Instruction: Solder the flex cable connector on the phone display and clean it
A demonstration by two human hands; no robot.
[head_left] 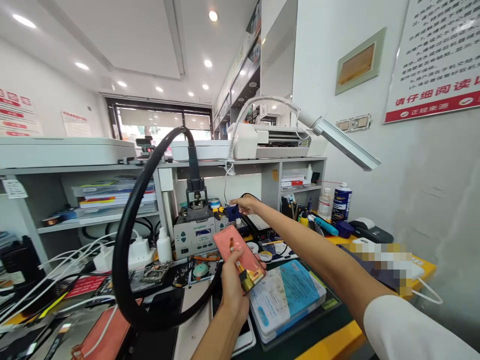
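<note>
My left hand (233,282) grips a phone screen (233,241) by its lower edge. Pink film covers it, and gold flex cable hangs at the end nearest me. My right hand (245,204) stretches far over the bench, its fingers close together at the lower end of a thin white cord (225,187). Whatever those fingers pinch is too small to make out. Just below them is a dark blue block (233,214). A grey soldering or hot-air station (194,237) stands left of the phone screen.
A thick black hose (122,250) arches across the left foreground. Clear plastic cases (287,295) lie right of my left hand. White cables (71,257) and a white bottle (164,245) are at left. A lamp (347,142) overhangs; a blue spray can (341,202) stands at right.
</note>
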